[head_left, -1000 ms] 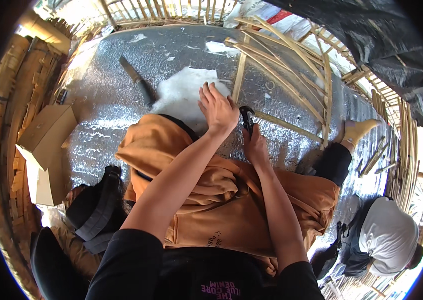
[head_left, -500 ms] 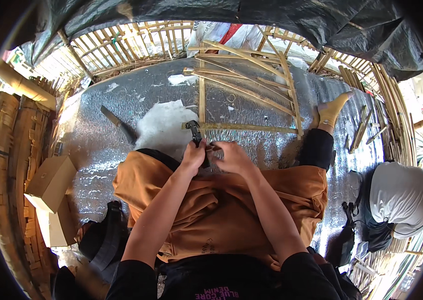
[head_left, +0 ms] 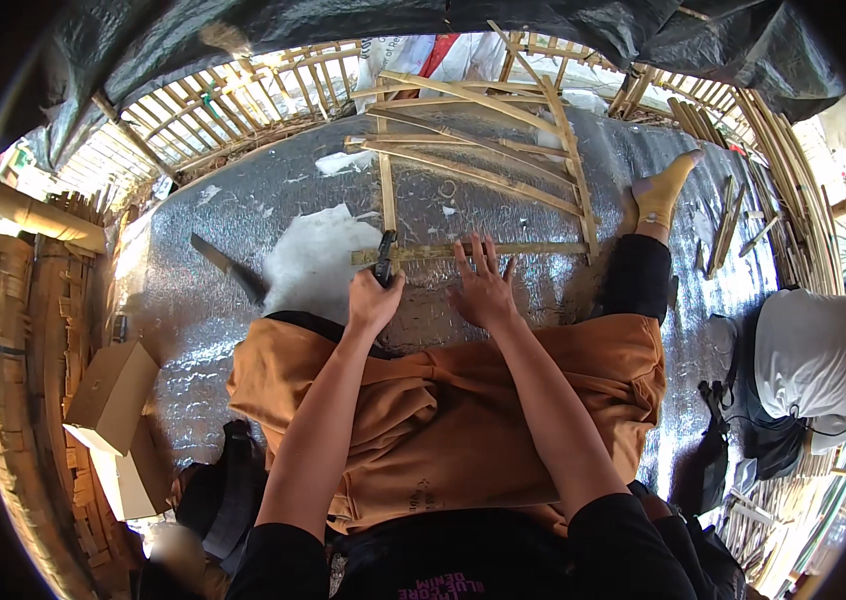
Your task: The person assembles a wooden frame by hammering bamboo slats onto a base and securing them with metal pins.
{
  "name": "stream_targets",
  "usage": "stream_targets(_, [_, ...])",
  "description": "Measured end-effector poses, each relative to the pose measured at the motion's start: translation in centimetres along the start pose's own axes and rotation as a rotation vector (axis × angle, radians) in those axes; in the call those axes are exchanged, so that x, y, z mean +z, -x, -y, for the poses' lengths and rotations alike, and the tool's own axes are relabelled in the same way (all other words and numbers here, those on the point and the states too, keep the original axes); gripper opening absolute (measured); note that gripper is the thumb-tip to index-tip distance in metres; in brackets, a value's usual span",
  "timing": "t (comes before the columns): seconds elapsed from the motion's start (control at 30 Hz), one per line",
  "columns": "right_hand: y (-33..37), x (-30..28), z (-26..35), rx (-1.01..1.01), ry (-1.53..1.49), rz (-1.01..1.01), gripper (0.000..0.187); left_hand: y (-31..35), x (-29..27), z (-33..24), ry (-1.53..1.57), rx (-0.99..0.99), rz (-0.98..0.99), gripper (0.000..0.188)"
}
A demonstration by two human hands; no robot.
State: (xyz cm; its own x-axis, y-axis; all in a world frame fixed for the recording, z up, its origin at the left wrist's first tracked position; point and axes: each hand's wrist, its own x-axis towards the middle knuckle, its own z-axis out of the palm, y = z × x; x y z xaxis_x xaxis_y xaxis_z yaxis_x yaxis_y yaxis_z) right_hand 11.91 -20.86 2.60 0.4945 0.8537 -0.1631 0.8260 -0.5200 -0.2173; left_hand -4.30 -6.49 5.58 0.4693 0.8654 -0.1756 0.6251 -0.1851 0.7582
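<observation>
our left hand (head_left: 375,298) is clamped on a dark tool (head_left: 384,257) at the near slat (head_left: 463,250) of the bamboo frame (head_left: 483,150) on the silver mat (head_left: 243,210); our right hand (head_left: 483,290) lies flat, fingers spread, pinning it. several slats already joined, frame looks unfinished.

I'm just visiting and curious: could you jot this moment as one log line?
left hand: grip shut on dark tool, tip at bamboo strip | right hand: flat, fingers spread, beside strip | bamboo frame: on silver mat
</observation>
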Motion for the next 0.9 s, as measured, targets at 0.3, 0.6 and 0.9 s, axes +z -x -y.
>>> stream_targets(0.3, [-0.2,0.3,0.0,0.009,0.027,-0.018,0.090,-0.8,2.1,2.1,-0.249,0.131,-0.127,0.027])
stream_targets(0.6, [-0.1,0.0,-0.3,0.038,-0.027,0.034,0.090,-0.2,1.7,0.1,-0.169,0.117,-0.150,0.027])
stream_targets(0.9, [-0.2,-0.2,-0.3,0.048,-0.022,0.038,0.092,-1.1,2.7,1.3,-0.211,0.127,-0.084,0.026])
